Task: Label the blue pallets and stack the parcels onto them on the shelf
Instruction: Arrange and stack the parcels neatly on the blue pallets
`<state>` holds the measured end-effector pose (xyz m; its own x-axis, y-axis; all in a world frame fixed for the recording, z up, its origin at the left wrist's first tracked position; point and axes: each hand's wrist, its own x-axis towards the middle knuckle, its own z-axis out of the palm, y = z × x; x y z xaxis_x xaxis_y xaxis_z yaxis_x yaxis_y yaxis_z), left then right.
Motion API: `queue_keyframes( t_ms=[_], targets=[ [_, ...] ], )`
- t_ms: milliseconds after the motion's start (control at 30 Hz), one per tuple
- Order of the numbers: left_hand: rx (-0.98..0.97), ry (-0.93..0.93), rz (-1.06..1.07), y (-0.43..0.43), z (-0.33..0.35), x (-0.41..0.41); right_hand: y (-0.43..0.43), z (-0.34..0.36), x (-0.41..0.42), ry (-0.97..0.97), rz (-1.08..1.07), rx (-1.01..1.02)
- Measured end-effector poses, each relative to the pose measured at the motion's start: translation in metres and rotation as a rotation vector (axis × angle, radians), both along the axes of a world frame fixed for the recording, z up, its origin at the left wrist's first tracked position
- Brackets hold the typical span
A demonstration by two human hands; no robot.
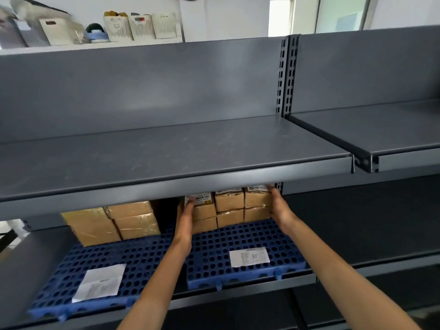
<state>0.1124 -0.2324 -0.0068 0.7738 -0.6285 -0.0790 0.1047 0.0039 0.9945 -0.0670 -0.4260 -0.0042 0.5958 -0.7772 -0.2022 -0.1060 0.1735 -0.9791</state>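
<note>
Three white slotted bins [142, 27] stand in a row, up and left of the slotted metal post [288, 75]. A bright window [281, 16] shows just above that post.

the lower shelf [28, 253] is a dark grey metal board, and its back part is hidden under the upper shelf [166, 151], a board of the same grey metal. two blue plastic pallets full of round holes lie directly on it, side by side. the left pallet [114, 260] sits slightly askew with its front edge out past the shelf's lip, and the right pallet [214, 253] lies just beside it, its front feet at the lip.
</note>
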Motion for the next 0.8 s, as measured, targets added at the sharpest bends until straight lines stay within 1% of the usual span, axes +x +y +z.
queue_keyframes(
  t_ms=[100,133,167,200,233,267,300,367,400,433,467,500,567,600,667,700,733,800],
  targets=[
    [-0.019,-0.004,-0.049,0.004,0.0,0.004,-0.005,0.004,-0.004,-0.114,0.021,0.109],
    [-0.015,-0.007,-0.044,0.005,-0.001,0.002,-0.006,0.004,-0.007,-0.124,0.018,0.113],
    [-0.007,-0.038,-0.036,0.006,-0.004,0.002,-0.007,0.003,-0.01,-0.114,-0.002,0.079],
    [0.004,-0.126,-0.025,0.01,-0.005,0.0,-0.006,0.003,-0.013,-0.106,-0.038,0.018],
    [0.029,-0.275,-0.009,0.014,-0.006,-0.001,-0.004,0.004,-0.014,-0.113,-0.075,-0.055],
    [0.062,-0.47,0.019,0.018,-0.007,0.0,-0.002,0.006,-0.014,-0.116,-0.096,-0.138],
    [0.101,-0.71,0.054,0.019,-0.007,0.003,0.0,0.01,-0.013,-0.095,-0.095,-0.234],
    [0.219,-1.221,0.078,0.017,-0.005,0.011,0.003,0.017,-0.009,0.047,-0.051,-0.47],
    [0.297,-1.396,0.049,0.015,-0.002,0.014,0.005,0.018,-0.005,0.156,-0.018,-0.593],
    [0.388,-1.494,-0.005,0.014,-0.001,0.016,0.007,0.018,-0.003,0.264,0.014,-0.704],
    [0.472,-1.528,-0.057,0.012,-0.001,0.019,0.01,0.019,-0.001,0.357,0.042,-0.781],
    [0.53,-1.53,-0.087,0.01,0.0,0.021,0.013,0.02,0.0,0.422,0.07,-0.817],
    [0.582,-1.545,-0.088,0.007,0.002,0.025,0.017,0.026,0.001,0.527,0.111,-0.859],
    [0.603,-1.564,-0.084,0.005,0.003,0.026,0.018,0.03,0.001,0.594,0.113,-0.931],
    [0.628,-1.623,-0.095,0.002,0.006,0.028,0.021,0.037,0.002,0.716,0.091,-1.198],
    [0.632,-1.657,-0.106,0.0,0.008,0.029,0.024,0.039,0.003,0.736,0.106,-1.312],
    [0.636,-1.687,-0.116,-0.002,0.01,0.029,0.027,0.041,0.004,0.746,0.153,-1.378],
    [0.661,-1.729,-0.133,-0.005,0.012,0.027,0.032,0.04,0.006,0.819,0.275,-1.396]
  ],
)
